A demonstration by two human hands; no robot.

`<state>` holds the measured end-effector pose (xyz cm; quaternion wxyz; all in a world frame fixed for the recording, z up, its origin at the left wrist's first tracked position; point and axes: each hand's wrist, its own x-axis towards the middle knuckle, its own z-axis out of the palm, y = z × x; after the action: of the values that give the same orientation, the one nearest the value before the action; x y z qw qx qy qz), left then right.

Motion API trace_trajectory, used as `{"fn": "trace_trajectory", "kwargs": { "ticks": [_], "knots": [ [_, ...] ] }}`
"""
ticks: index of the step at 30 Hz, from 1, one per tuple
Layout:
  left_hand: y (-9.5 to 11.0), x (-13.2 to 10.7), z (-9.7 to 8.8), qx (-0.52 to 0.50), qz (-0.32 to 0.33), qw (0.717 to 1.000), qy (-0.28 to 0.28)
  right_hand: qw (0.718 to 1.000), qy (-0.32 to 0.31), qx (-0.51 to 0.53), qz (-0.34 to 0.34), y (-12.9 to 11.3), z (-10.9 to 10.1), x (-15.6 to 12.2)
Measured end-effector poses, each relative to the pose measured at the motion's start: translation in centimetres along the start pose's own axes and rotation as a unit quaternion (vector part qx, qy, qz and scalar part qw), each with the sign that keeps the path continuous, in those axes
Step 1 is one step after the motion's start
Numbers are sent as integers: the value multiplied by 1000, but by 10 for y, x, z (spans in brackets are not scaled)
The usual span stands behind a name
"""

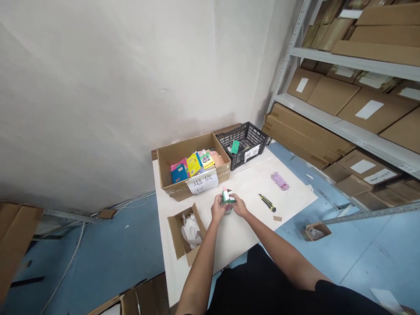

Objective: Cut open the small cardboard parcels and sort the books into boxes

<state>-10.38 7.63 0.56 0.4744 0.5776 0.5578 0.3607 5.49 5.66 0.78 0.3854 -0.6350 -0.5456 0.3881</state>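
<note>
Over the middle of the white table, my two hands hold a small green-and-white box [226,195] between them. My left hand [217,209] is closed on its left side. My right hand [240,205] has its fingers closed on the right side. A pink piece shows at the top of the box, and a white part sticks up like a flap. What lies inside is too small to make out. Below my hands a pinkish-green item shows partly, mostly hidden by them. An open cardboard box [177,238] with crumpled white wrapping [190,229] stands to the left of my hands.
A large carton [179,192] of colourful booklets and a black plastic crate [233,162] holding a green packet [235,147] stand at the back. Right of my hands lie a yellow-black utility knife [267,203] and a cardboard scrap [277,218]. Shelves [328,113] of cartons rise at right.
</note>
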Motion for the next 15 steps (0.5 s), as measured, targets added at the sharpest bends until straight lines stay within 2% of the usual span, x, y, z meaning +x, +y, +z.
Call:
{"fn": "trace_trajectory", "kwargs": {
  "ticks": [4,9,15],
  "knots": [
    [55,45,7,-51,54,997,5,997,26,47,-60,-39,-47,42],
    [133,122,31,-113,136,984,14,988,47,36,-142,-84,-121,123],
    [209,216,56,-36,189,980,46,975,68,4,-210,-115,-187,227]
  ]
}}
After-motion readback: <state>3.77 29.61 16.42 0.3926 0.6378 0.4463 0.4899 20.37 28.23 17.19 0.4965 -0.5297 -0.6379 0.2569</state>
